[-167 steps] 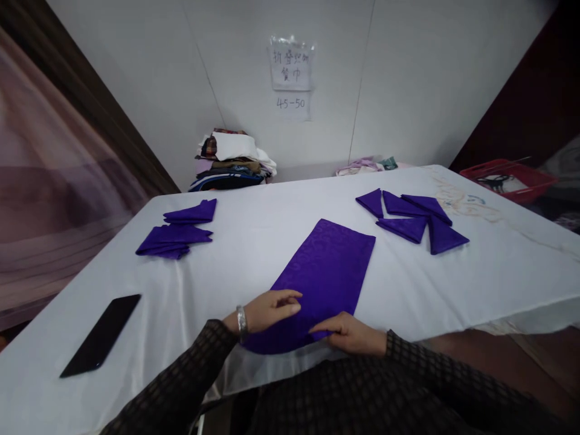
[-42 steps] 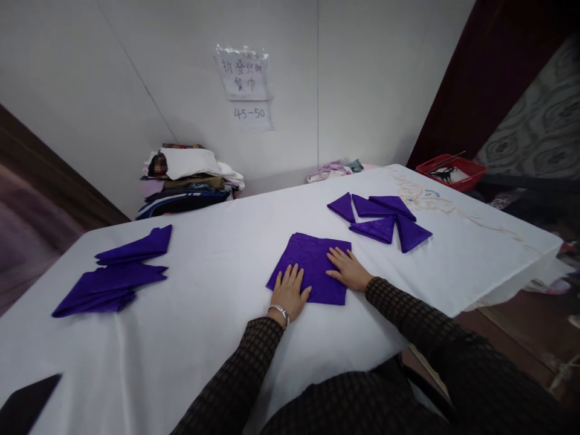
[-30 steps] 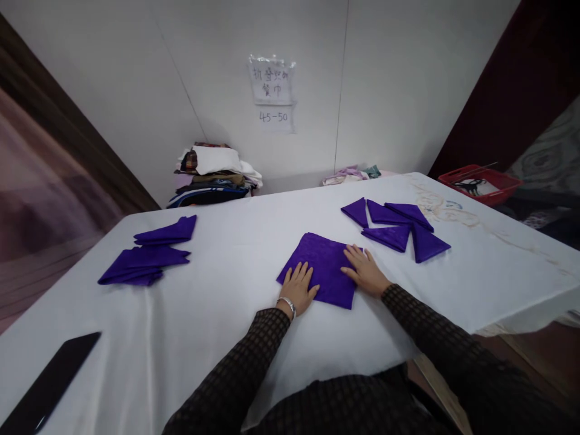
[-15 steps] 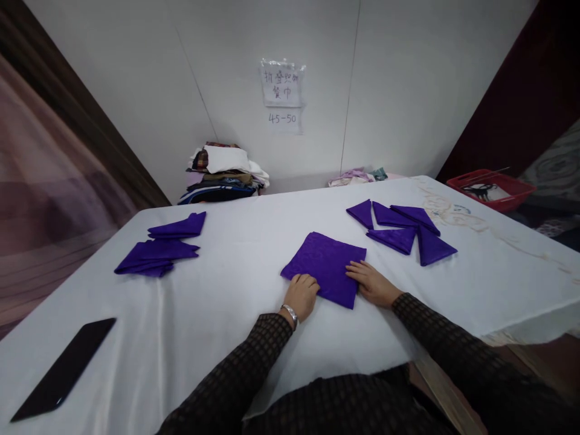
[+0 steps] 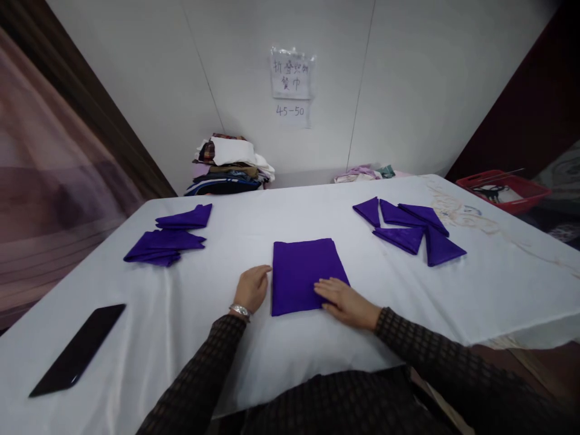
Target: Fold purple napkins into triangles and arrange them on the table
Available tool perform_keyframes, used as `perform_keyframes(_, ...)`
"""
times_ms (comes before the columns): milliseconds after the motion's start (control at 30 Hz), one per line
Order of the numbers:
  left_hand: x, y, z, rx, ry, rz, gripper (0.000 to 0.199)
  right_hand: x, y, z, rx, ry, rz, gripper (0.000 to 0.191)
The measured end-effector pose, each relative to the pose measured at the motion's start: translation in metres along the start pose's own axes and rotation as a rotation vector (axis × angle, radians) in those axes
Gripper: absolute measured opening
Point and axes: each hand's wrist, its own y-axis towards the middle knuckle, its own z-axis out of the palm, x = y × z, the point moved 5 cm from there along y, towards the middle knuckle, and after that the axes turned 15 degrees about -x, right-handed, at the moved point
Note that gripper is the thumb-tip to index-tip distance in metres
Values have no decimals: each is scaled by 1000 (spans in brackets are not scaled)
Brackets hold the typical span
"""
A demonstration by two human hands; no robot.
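the folded purple cloth point(image 5: 301, 263) lies flat near the middle of the white tablecloth point(image 5: 254, 223), the right hand point(image 5: 348, 302) rests outstretched on the cloth's near right part, grasping nothing, while the left hand point(image 5: 251, 289), half curled, sits at the cloth's left edge, and i cannot tell whether it pinches the fabric.

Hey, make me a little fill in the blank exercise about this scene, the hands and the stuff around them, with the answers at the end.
1. One hand lies on top of the squarish purple cloth; it is the person's ____ one.
2. The bracelet is worn on the person's ____ wrist.
3. The lower paper sign reads 45 to ____.
4. The colour of the basket is ____.

Missing words: right; left; 50; red.
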Motion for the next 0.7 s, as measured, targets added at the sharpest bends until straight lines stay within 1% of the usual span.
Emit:
perform_keyframes(67,-24,-11,4,-2,-75,78,27,-31,12,-16,-110,-29,90,44)
perform_keyframes(100,-36,-17,7,6,-98,109,27,-47,18,-24,-165,-48,161,42)
perform_keyframes(167,-54,-28,15,48,-115,155,27,-81,26,-38,-259,-71,355,36)
perform_keyframes(200,-60,-32,19,80,-113,173,26,-96,29,-43,-294,-76,451,33)
perform_keyframes(267,-63,-38,25,145,-107,199,24,-118,33,-49,-335,-80,590,31)
perform_keyframes(333,-60,-38,27,183,-126,201,21,-131,37,-49,-350,-81,648,31)
perform_keyframes(367,-57,-35,26,182,-143,192,20,-135,38,-48,-353,-77,659,33)
perform_keyframes(433,-53,-24,23,154,-171,168,19,-141,40,-42,-362,-51,683,37)
perform_keyframes(533,-54,8,22,108,-151,166,20,-147,42,-32,-394,2,705,44)
perform_keyframes(600,-60,35,31,119,-91,182,21,-151,43,-26,-432,33,719,48)
perform_keyframes(700,-71,74,57,166,22,171,24,-155,42,-21,-500,70,732,50)
